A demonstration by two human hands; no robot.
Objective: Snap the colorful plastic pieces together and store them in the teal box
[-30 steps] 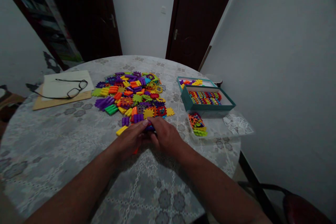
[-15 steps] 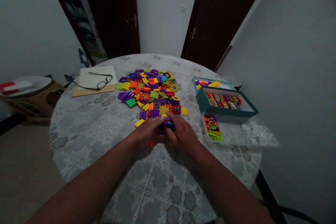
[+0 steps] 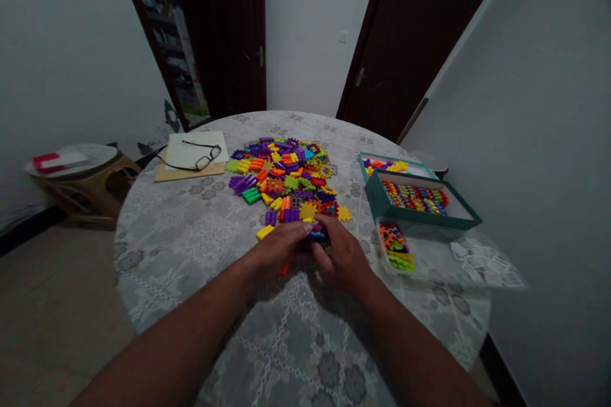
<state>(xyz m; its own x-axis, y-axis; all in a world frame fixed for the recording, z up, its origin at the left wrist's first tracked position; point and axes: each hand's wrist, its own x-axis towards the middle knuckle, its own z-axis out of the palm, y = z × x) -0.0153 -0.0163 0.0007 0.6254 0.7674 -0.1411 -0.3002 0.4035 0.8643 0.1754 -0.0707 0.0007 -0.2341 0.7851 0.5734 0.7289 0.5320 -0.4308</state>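
Both hands meet at the near edge of a pile of bright plastic building pieces [image 3: 291, 183]. Between them is a small stack of dark blue, purple and red plastic pieces [image 3: 317, 233], partly covered by the fingers. My left hand [image 3: 284, 247] is closed on its left side, thumb on top. From the right, my right hand [image 3: 342, 255] curls round the same stack, index finger over the far side. An orange piece [image 3: 284, 268] shows just under my left hand. Beside the left fingers lies a yellow piece [image 3: 265, 232].
The round table wears a grey patterned cloth [image 3: 191, 254]. Eyeglasses [image 3: 203, 162] rest on paper and a board at the left. On the right stand a green box [image 3: 424, 216] of sorted pieces, its lid [image 3: 415, 167], and a clear tray [image 3: 389, 270]. Stools [image 3: 86, 187] are left.
My view has tilted up and turned slightly left, so everything appears lower and further right. The hands stay together on the stack, with more of its blue part showing.
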